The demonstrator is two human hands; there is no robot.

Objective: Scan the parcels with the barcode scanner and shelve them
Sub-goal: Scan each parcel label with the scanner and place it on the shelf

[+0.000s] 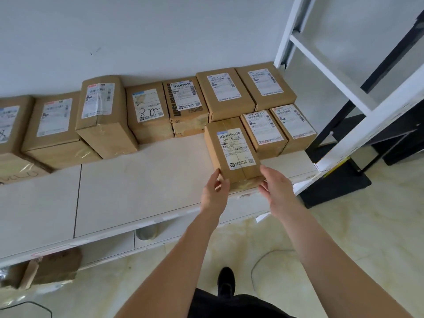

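Head view: my left hand (214, 191) and right hand (273, 189) flank a parcel (232, 152) on the white shelf (137, 180). Fingers are loosely spread, touching its near corners; whether they grip, I cannot tell. More parcels (146, 111) line the wall beyond my fingertips. No scanner shows. I judge I'm shelving: next, nudge it square beside its neighbours, then let go.

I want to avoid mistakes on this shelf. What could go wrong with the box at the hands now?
1. The front parcel sits near the shelf edge; if left there, it might get knocked off.
2. The left hand and right hand touch only its lower corners, so a lift could slip.
3. Pushing it back may shove the parcel behind.
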